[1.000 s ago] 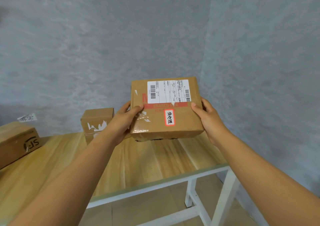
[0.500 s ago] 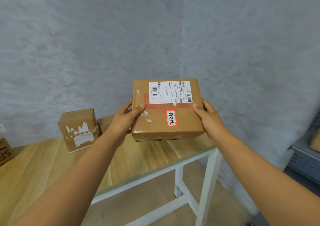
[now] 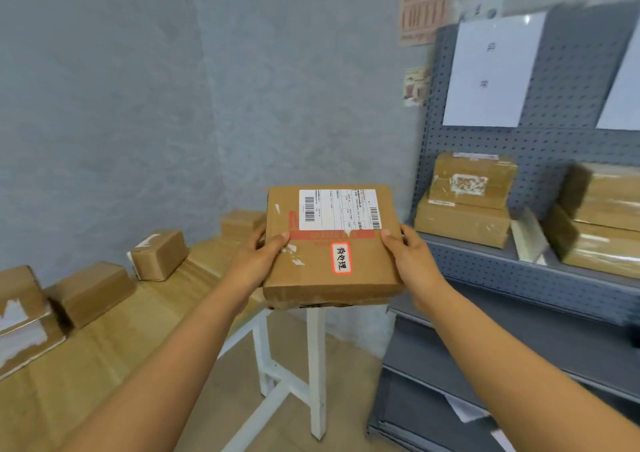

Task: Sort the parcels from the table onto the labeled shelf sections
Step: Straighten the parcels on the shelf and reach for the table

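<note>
- I hold one parcel [image 3: 330,244] in the air in front of me, above the table's [image 3: 104,330] right end and just left of the shelf unit [image 3: 519,271], touching neither.
- My left hand [image 3: 258,263] grasps its left edge: thumb on the top face, fingers curled underneath.
- My right hand [image 3: 414,259] grasps its right edge in the same manner.
- The parcel is a flat, squarish brown cardboard box, top face tilted toward me.
- A white shipping label [image 3: 339,209] with barcodes at both ends covers the far part of the top face; its small print is not legible.
- A red printed band [image 3: 332,235] runs below the label; its lettering is blurred.
- A small white sticker [image 3: 341,257] with a red border and handwritten characters sits near the middle of the top face.
- White scraps of torn label mark the left part of the face; the near edge is creased and scuffed.
- Other brown parcels [image 3: 159,254] lie on the wooden table to my left.
- The grey pegboard shelf holds stacked parcels [image 3: 464,202]; a white paper sign [image 3: 491,71] hangs above them, its characters blurred.
</note>
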{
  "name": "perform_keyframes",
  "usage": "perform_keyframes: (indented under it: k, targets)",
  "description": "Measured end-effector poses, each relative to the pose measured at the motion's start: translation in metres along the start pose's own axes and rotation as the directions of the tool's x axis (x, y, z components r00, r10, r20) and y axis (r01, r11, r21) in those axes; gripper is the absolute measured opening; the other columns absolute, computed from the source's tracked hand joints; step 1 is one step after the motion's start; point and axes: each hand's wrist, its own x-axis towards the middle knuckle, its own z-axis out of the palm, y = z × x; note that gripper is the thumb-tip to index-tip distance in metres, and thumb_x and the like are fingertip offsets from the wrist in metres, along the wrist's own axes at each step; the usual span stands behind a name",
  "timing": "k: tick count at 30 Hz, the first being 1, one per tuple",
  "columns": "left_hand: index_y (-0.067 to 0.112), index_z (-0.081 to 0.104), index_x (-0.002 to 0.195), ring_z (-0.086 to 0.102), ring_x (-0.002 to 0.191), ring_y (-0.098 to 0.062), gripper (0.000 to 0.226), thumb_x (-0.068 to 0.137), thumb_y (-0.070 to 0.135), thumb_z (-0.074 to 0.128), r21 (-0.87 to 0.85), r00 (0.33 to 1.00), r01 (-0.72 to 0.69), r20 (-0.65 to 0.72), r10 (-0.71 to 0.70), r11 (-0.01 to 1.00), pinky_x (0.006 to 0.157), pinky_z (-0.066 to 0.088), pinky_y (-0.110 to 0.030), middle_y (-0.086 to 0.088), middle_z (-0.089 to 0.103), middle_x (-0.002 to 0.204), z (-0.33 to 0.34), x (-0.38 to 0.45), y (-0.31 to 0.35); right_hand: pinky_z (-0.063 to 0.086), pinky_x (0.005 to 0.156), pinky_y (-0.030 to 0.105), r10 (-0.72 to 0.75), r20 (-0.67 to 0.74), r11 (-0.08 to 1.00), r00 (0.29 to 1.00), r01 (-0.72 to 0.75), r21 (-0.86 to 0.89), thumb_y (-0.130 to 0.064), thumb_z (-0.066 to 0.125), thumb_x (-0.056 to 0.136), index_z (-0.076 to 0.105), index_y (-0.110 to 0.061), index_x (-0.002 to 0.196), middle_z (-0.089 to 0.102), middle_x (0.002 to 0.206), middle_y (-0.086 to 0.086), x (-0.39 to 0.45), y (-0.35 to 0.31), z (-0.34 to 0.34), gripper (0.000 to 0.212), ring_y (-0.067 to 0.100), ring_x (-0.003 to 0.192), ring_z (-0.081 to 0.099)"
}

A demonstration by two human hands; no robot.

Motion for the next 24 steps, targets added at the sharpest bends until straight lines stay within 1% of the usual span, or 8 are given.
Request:
perform_keyframes:
  k: [3, 7, 10, 13, 17, 20, 22, 24]
  targets:
    - [0.037, 0.051, 0.135, 0.072, 0.091, -0.012, 0.049, 0.089, 0.050, 0.063, -0.012, 0.994, -0.040, 0.099, 0.041, 0.999, 0.074, 0.056, -0.030, 0.007, 0.070, 0.115, 0.036, -0.012, 0.011, 0.045, 0.066, 0.025, 0.015, -0.091, 1.000, 0.996, -0.016, -0.016, -0.039, 0.049, 0.101, 0.046, -0.024, 0.138, 0.058, 0.118, -0.002, -0.022, -0.007, -0.043, 0.040, 0.008, 0.088, 0.058]
    - [0.038, 0.053, 0.128, 0.072, 0.086, -0.007, 0.044, 0.088, 0.052, 0.063, -0.010, 0.980, -0.096, 0.175, 0.096, 0.995, 0.068, 0.056, -0.026, 0.010, 0.070, 0.112, 0.089, -0.033, 0.036, 0.048, 0.081, 0.034, 0.000, -0.196, 1.000, 0.981, -0.006, -0.026, -0.039, 0.049, 0.101, 0.044, -0.021, 0.141, 0.058, 0.126, 0.003, -0.046, -0.018, -0.105, 0.045, 0.016, 0.097, 0.060]
    - [0.034, 0.051, 0.134, 0.070, 0.085, -0.005, 0.048, 0.090, 0.051, 0.061, -0.001, 0.964, -0.148, 0.221, 0.144, 0.989, 0.063, 0.053, -0.020, 0.014, 0.068, 0.106, 0.132, -0.051, 0.057, 0.049, 0.089, 0.038, -0.031, -0.251, 0.999, 0.967, 0.024, -0.033, -0.038, 0.049, 0.101, 0.045, -0.022, 0.141, 0.059, 0.129, 0.004, -0.063, -0.025, -0.152, 0.044, 0.021, 0.106, 0.060]
    - [0.031, 0.046, 0.141, 0.068, 0.094, -0.013, 0.054, 0.092, 0.050, 0.059, -0.014, 0.953, -0.151, 0.265, 0.149, 0.989, 0.073, 0.055, -0.029, 0.004, 0.066, 0.119, 0.180, -0.072, 0.073, 0.049, 0.079, 0.030, -0.051, -0.297, 0.999, 0.954, 0.045, -0.028, -0.037, 0.049, 0.101, 0.045, -0.023, 0.139, 0.061, 0.122, -0.001, -0.083, -0.029, -0.203, 0.041, 0.015, 0.099, 0.061]
    - [0.029, 0.046, 0.142, 0.067, 0.095, -0.013, 0.053, 0.094, 0.047, 0.058, -0.060, 0.934, -0.158, 0.316, 0.169, 0.986, 0.071, 0.054, -0.027, 0.000, 0.065, 0.124, 0.252, -0.108, 0.089, 0.045, 0.053, 0.013, -0.064, -0.344, 0.998, 0.937, 0.059, -0.024, -0.034, 0.050, 0.101, 0.047, -0.030, 0.125, 0.058, 0.097, -0.018, -0.107, -0.034, -0.283, 0.024, -0.001, 0.083, 0.058]
    - [0.029, 0.048, 0.137, 0.067, 0.090, -0.011, 0.047, 0.094, 0.045, 0.057, -0.079, 0.924, -0.166, 0.336, 0.183, 0.983, 0.067, 0.053, -0.024, 0.004, 0.067, 0.114, 0.306, -0.134, 0.099, 0.043, 0.058, 0.016, -0.080, -0.393, 0.997, 0.916, 0.068, -0.046, -0.034, 0.050, 0.101, 0.044, -0.032, 0.125, 0.055, 0.095, -0.021, -0.122, -0.037, -0.340, 0.024, -0.002, 0.083, 0.056]
    - [0.033, 0.049, 0.132, 0.067, 0.092, -0.013, 0.042, 0.094, 0.047, 0.057, -0.086, 0.917, -0.169, 0.350, 0.189, 0.982, 0.072, 0.054, -0.029, 0.004, 0.067, 0.114, 0.341, -0.150, 0.106, 0.041, 0.059, 0.016, -0.102, -0.423, 0.994, 0.900, 0.077, -0.076, -0.034, 0.049, 0.101, 0.044, -0.031, 0.130, 0.054, 0.096, -0.021, -0.131, -0.037, -0.376, 0.029, -0.002, 0.083, 0.055]
    - [0.036, 0.051, 0.127, 0.067, 0.090, -0.011, 0.035, 0.094, 0.046, 0.057, -0.098, 0.908, -0.175, 0.369, 0.199, 0.980, 0.070, 0.052, -0.028, 0.005, 0.067, 0.115, 0.374, -0.164, 0.110, 0.042, 0.058, 0.016, -0.102, -0.441, 0.994, 0.892, 0.071, -0.085, -0.034, 0.048, 0.102, 0.044, -0.029, 0.133, 0.056, 0.098, -0.019, -0.140, -0.034, -0.410, 0.032, -0.002, 0.083, 0.056]
